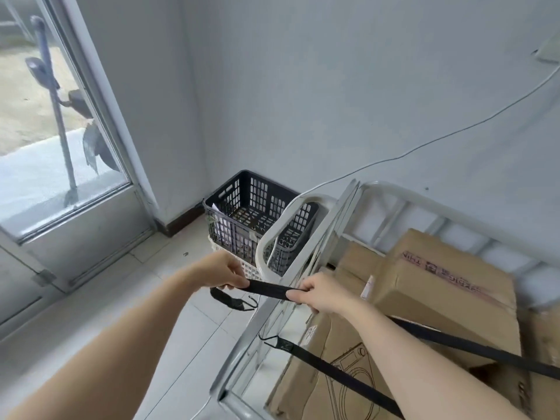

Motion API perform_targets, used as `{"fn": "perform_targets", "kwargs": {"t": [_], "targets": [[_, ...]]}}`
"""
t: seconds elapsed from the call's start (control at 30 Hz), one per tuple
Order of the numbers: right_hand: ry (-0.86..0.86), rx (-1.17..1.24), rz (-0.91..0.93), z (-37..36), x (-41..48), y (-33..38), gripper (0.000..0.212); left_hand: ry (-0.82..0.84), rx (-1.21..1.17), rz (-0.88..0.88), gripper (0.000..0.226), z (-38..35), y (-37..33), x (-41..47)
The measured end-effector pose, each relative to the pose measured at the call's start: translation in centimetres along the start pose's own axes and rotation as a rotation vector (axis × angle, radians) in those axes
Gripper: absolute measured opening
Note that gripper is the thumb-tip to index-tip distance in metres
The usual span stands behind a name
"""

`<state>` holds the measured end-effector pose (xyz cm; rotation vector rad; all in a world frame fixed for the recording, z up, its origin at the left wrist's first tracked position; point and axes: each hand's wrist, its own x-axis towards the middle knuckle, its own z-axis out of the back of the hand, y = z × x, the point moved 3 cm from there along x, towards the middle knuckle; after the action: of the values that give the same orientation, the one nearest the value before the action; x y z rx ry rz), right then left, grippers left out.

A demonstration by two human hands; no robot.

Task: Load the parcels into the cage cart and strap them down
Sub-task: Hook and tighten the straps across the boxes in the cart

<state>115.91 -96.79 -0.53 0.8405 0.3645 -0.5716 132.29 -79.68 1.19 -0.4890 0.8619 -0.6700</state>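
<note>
Several brown cardboard parcels point(448, 286) fill the white metal cage cart point(272, 304) at the lower right. A black strap point(266, 288) runs from over the parcels out across the cart's left side rail. My right hand point(321, 294) grips this strap just inside the rail. My left hand point(225, 272) pinches the same strap outside the cart, and its loose end with a hook point(233, 301) dangles below. A second black strap point(333, 368) lies across the lower parcels, hooked onto the cart's side rail.
A black slotted plastic crate point(242, 207) sits on a white crate point(247, 269) in the corner beyond the cart. A glass door point(60, 165) is at the left. A thin cable point(424, 144) trails along the white wall. Pale floor tiles point(100, 310) lie left of the cart.
</note>
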Motion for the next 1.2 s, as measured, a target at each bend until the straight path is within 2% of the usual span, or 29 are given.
{"fn": "perform_targets", "kwargs": {"t": [0.23,0.3,0.37,0.53,0.63,0.77,0.87,0.97,1.1,1.2], "targets": [[0.094,-0.048,-0.115,-4.2,1.7,-3.5,0.036,-0.019,0.401,0.172,0.019,-4.7,4.6,1.6],[0.103,-0.056,-0.143,-4.9,1.8,-3.8,0.037,-0.044,0.452,0.192,0.023,-5.5,5.4,1.6],[0.114,-0.020,-0.152,-5.6,2.1,-4.3,0.036,-0.043,0.365,0.228,0.034,-6.2,6.2,1.7],[0.117,0.005,-0.162,-6.3,2.5,-5.1,0.040,0.051,0.034,0.379,0.044,-7.7,7.3,1.4],[0.131,0.026,-0.162,-6.4,2.6,-5.3,0.036,-0.002,-0.130,0.462,0.062,-8.0,7.2,1.5],[0.156,0.098,-0.174,-6.7,2.9,-5.9,0.028,-0.079,0.047,0.487,0.029,-7.8,7.6,2.8],[0.182,0.136,-0.176,-6.9,2.9,-6.5,0.023,-0.083,-0.152,0.560,0.024,-7.9,9.4,3.5],[0.170,0.189,-0.151,-7.0,3.0,-6.5,0.019,-0.055,-0.332,0.580,0.008,-8.4,10.4,3.5],[0.195,0.227,-0.121,-7.1,3.4,-5.9,0.014,0.086,-0.512,0.623,0.064,-9.6,10.0,4.1],[0.210,0.268,-0.131,-6.9,3.6,-5.9,0.014,0.198,-0.515,0.649,0.067,-10.0,9.7,5.0]]}}
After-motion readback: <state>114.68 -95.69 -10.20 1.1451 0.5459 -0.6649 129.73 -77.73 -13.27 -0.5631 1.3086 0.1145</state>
